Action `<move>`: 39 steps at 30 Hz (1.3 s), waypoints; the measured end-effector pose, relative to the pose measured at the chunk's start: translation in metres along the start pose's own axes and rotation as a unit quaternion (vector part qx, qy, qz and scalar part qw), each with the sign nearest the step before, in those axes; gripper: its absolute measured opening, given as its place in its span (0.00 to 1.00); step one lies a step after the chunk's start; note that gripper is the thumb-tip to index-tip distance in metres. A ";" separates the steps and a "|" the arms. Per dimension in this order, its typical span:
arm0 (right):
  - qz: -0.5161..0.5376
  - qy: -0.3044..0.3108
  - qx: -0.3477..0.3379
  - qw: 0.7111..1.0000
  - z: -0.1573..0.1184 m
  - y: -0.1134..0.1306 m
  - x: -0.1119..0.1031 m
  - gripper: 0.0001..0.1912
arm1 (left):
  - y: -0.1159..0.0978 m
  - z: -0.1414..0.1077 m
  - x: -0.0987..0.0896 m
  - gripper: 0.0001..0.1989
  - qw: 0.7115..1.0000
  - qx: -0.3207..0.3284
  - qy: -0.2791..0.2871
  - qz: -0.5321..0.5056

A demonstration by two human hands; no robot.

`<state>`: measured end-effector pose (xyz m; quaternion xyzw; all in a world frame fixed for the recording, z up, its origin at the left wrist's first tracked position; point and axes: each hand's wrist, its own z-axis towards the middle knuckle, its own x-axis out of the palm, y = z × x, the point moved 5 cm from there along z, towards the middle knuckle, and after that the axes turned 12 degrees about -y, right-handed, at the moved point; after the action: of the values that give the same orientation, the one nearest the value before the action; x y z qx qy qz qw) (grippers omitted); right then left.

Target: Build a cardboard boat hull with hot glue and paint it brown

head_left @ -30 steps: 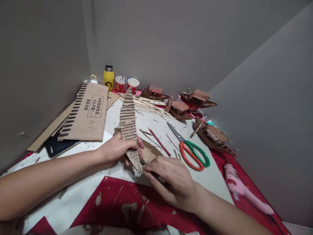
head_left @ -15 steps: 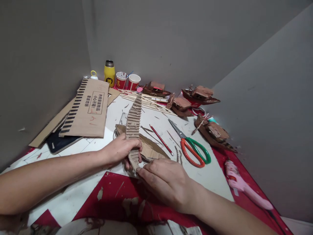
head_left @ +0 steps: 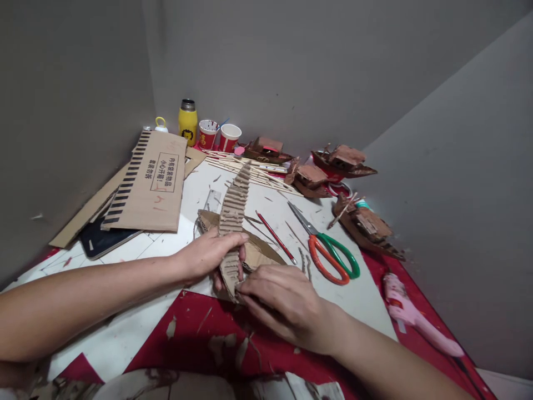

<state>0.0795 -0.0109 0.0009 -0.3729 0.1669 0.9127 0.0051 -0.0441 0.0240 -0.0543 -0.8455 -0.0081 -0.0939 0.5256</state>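
A long, leaf-shaped piece of corrugated cardboard (head_left: 233,208), its ridges bare, stands tilted up in my left hand (head_left: 212,253). The thumb of that hand lies across its front and the fingers wrap behind. Pinched together at the lower right edge of the same piece are the fingertips of my right hand (head_left: 287,305); what exactly sits between them is hidden. Behind the piece, a cardboard boat hull (head_left: 262,253) rests on the white board (head_left: 366,300), partly covered by my hands. Thin torn paper scraps (head_left: 216,350) lie on the red cloth (head_left: 166,333) below.
Scissors (head_left: 328,255) and a red pencil (head_left: 275,236) lie right of the hull. Farther right are finished brown model boats (head_left: 366,222) and a pink glue gun (head_left: 416,316). Thin wooden sticks (head_left: 254,175), paper cups (head_left: 230,139), a yellow bottle (head_left: 188,122) and printed cardboard (head_left: 145,183) stand or lie behind.
My right fingertips have curled and drawn slightly up and right along the lower edge of the cardboard piece. My left thumb now stretches farther across it, and the piece has shifted slightly right.
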 end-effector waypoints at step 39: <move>-0.058 0.002 -0.022 0.998 -0.003 0.004 0.001 0.07 | 0.002 -0.001 0.002 0.28 1.000 -0.001 0.014 0.011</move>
<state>0.0798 -0.0158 -0.0005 -0.3837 0.1246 0.9136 0.0498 -0.0425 0.0217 -0.0552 -0.8450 0.0084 -0.0996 0.5254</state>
